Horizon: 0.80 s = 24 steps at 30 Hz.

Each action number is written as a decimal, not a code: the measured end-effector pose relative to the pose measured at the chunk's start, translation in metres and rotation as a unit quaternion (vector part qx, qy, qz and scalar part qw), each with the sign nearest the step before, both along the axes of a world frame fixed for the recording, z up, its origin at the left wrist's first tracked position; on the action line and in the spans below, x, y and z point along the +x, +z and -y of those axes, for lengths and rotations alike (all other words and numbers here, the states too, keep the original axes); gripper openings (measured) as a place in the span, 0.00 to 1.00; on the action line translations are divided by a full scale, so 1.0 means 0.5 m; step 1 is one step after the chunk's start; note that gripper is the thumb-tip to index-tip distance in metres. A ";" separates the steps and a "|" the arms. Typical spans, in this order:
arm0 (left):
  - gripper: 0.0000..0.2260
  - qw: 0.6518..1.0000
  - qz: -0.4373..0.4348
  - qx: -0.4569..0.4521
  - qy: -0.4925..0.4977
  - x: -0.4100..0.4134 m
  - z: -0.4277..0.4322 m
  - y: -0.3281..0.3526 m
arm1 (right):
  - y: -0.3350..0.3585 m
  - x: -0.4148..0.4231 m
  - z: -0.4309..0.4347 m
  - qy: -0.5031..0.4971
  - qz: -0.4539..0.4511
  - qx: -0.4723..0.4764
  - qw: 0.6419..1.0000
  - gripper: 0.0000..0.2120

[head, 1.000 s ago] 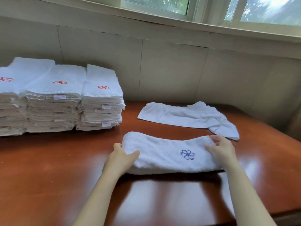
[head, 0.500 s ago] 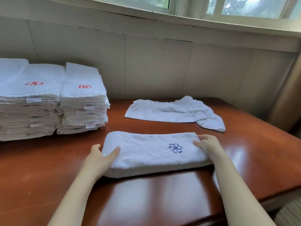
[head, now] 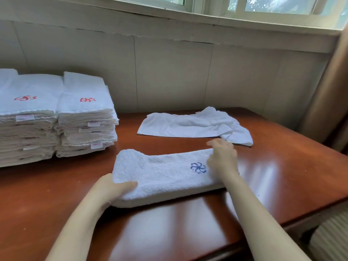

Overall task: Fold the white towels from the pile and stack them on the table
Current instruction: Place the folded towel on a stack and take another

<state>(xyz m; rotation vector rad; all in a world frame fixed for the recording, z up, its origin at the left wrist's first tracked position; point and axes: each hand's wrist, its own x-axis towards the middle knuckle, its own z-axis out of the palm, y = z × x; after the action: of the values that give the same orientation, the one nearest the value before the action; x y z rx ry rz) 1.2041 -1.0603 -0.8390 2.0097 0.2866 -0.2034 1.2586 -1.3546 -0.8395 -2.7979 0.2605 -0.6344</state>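
Lay folded towel (head: 165,176) mid-tabletop (head: 282,176), soft, limp, light. Gripped its 9 o'clock end with left hand (head: 111,189); rested right hand (head: 222,159), blurred, fingers apart, at 3 o'clock. Best grasped at both ends.

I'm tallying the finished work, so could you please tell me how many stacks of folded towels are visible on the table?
3: one stack left of the towel being folded, a second stack to its left, and a third stack at the frame's left edge, mostly cut off. More may lie out of view.

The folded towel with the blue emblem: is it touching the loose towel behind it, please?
Apart. The head view shows bare table between the folded towel and the loose towel.
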 end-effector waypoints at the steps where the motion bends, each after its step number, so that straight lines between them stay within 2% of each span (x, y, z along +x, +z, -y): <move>1: 0.21 0.998 0.001 -0.055 -0.022 -0.003 -0.006 0.007 | -0.005 -0.003 -0.025 0.078 -0.011 -0.015 0.997 0.22; 3: 0.21 0.992 -0.004 -0.123 -0.036 -0.011 -0.037 0.013 | -0.024 -0.001 -0.082 0.195 -0.124 -0.033 0.972 0.22; 5: 0.20 0.988 -0.008 -0.152 0.007 -0.004 -0.060 0.005 | -0.036 0.004 -0.111 0.214 -0.228 -0.040 0.949 0.24; 8: 0.21 0.967 0.043 -0.169 0.185 0.016 -0.065 -0.023 | -0.039 0.005 -0.144 0.188 -0.235 -0.041 0.953 0.25; 10: 0.29 0.921 0.107 -0.188 0.323 0.022 -0.047 -0.041 | -0.033 -0.007 -0.166 0.153 -0.230 -0.063 0.959 0.25; 12: 0.32 0.883 0.139 -0.204 0.399 0.011 -0.015 -0.045 | -0.021 -0.019 -0.184 0.113 -0.234 -0.105 0.960 0.25; 13: 0.33 0.878 0.143 -0.207 0.408 0.003 0.005 -0.043 | -0.008 -0.025 -0.190 0.099 -0.242 -0.123 0.957 0.24; 14: 0.35 0.884 0.149 -0.203 0.394 -0.007 0.025 -0.046 | 0.009 -0.028 -0.192 0.093 -0.254 -0.132 0.954 0.23; 16: 0.39 0.919 0.166 -0.166 0.317 -0.025 0.058 -0.052 | 0.039 -0.030 -0.187 0.101 -0.285 -0.111 0.947 0.17; 18: 0.34 0.966 0.158 -0.074 0.192 -0.031 0.070 -0.060 | 0.054 -0.034 -0.178 0.127 -0.320 -0.032 0.938 0.14; 19: 0.31 0.977 0.154 -0.039 0.146 -0.027 0.068 -0.062 | 0.054 -0.037 -0.173 0.142 -0.329 0.003 0.933 0.14; 21: 0.29 0.981 0.154 -0.026 0.118 -0.012 0.056 -0.059 | 0.043 -0.040 -0.167 0.166 -0.312 0.029 0.935 0.13; 24: 0.30 0.977 0.151 -0.064 0.138 0.007 0.026 -0.047 | 0.026 -0.047 -0.160 0.197 -0.282 0.093 0.934 0.19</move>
<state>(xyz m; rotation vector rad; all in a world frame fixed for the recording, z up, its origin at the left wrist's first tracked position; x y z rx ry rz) 1.2078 -1.0734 -0.8627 1.8181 0.3441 0.2508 1.2353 -1.2746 -0.8264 -2.6608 -0.1351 0.2787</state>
